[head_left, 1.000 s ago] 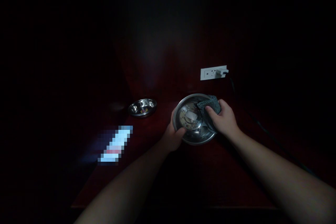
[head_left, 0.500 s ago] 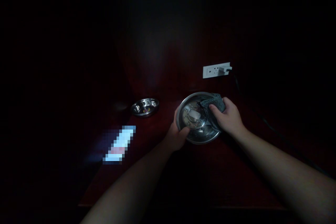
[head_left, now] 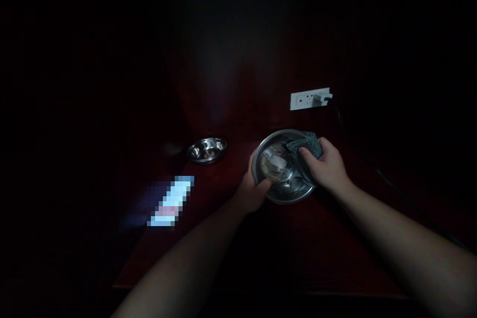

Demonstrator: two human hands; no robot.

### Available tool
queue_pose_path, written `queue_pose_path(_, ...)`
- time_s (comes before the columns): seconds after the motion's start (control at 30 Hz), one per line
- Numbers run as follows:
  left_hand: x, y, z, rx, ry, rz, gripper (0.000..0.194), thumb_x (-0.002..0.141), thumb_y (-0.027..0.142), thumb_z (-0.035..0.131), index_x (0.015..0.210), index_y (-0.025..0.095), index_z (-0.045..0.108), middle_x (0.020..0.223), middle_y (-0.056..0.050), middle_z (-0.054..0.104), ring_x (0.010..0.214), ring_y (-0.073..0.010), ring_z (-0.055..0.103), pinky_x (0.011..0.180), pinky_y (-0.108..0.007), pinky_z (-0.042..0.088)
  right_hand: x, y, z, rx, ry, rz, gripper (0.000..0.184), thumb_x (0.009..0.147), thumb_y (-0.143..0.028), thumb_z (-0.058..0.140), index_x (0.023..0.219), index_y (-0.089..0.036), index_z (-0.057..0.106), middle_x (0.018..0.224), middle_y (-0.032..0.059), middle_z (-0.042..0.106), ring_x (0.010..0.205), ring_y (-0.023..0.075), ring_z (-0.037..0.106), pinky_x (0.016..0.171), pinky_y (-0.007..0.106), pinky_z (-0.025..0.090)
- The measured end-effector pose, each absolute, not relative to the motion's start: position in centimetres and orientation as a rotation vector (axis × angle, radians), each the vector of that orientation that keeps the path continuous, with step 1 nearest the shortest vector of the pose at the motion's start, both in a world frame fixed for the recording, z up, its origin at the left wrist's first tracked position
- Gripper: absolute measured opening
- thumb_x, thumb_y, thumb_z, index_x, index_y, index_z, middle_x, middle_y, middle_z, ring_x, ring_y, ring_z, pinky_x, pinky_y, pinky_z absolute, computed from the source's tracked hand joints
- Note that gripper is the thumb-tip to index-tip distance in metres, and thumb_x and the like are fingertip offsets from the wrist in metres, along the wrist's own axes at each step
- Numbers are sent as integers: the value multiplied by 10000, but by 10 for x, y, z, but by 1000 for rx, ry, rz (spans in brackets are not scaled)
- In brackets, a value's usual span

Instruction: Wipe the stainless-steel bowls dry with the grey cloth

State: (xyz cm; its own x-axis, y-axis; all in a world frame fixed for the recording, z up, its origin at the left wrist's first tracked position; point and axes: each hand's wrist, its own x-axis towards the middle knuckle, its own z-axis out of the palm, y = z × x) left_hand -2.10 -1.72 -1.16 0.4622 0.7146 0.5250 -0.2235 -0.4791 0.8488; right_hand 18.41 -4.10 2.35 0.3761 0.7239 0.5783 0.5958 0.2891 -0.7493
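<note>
A shiny steel bowl (head_left: 274, 159) is tilted so that its inside faces me. My left hand (head_left: 255, 190) grips its left rim, thumb inside and fingers behind the wall. On the opposite side, my right hand (head_left: 328, 165) is closed around a dark grey-green cloth (head_left: 306, 151). The cloth is folded over the bowl's right rim and lies against the inner wall. Fingers of the right hand are partly hidden behind the cloth and rim.
A smaller steel bowl (head_left: 207, 152) rests on the dark red table (head_left: 208, 198) to the left. Nearer me is a bright, pixelated screen-like patch (head_left: 171, 203). A white socket (head_left: 303, 100) with a plugged-in adapter (head_left: 322, 97) is on the wall; a cable (head_left: 395, 184) runs at right.
Both hands keep their hold on the bowl and cloth, almost unmoved. The whole view has shifted slightly.
</note>
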Motion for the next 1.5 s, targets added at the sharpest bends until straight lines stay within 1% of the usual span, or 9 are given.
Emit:
queue_pose_path(0.2, -20, -18, -10, 1744, 403, 1216, 746, 766, 291, 596, 1406, 220, 219, 1302, -118, 504, 1187, -285, 486, 1022, -474, 373, 184, -41, 23, -1397, -1305, 107, 264, 722, -427, 599, 710, -206, 456, 614, -16, 493, 539, 135, 461, 483, 269, 357)
queue_pose_path(0.57, -20, -19, -10, 1737, 436, 1193, 751, 754, 301, 605, 1397, 209, 229, 1281, -128, 518, 1183, -285, 487, 1017, -480, 375, 187, -37, 19, -1359, -1293, 171, 261, 716, -424, 611, 744, -204, 474, 656, -4, 522, 567, 148, 480, 505, 286, 376)
queue_pose_path(0.8, -21, -19, -9, 1734, 441, 1197, 759, 756, 296, 608, 1404, 218, 220, 1293, -117, 511, 1180, -281, 490, 1029, -476, 361, 186, -39, 21, -1394, -1306, 119, 262, 720, -423, 602, 712, -207, 454, 628, -13, 499, 545, 137, 463, 485, 272, 361)
queue_pose_path(1.07, -20, -19, -9, 1734, 443, 1211, 749, 747, 297, 613, 1390, 207, 239, 1284, -133, 509, 1187, -291, 483, 1028, -495, 363, 186, -40, 22, -1394, -1307, 138, 248, 729, -408, 603, 726, -206, 460, 640, -13, 508, 558, 140, 479, 497, 275, 369)
queue_pose_path(1.5, -20, -20, -8, 1755, 461, 1198, 712, 763, 248, 601, 1380, 207, 248, 1294, -125, 502, 1185, -276, 486, 1026, -476, 368, 187, -38, 21, -1401, -1305, 130, 254, 725, -409, 605, 716, -204, 454, 622, -20, 491, 537, 131, 461, 483, 269, 360)
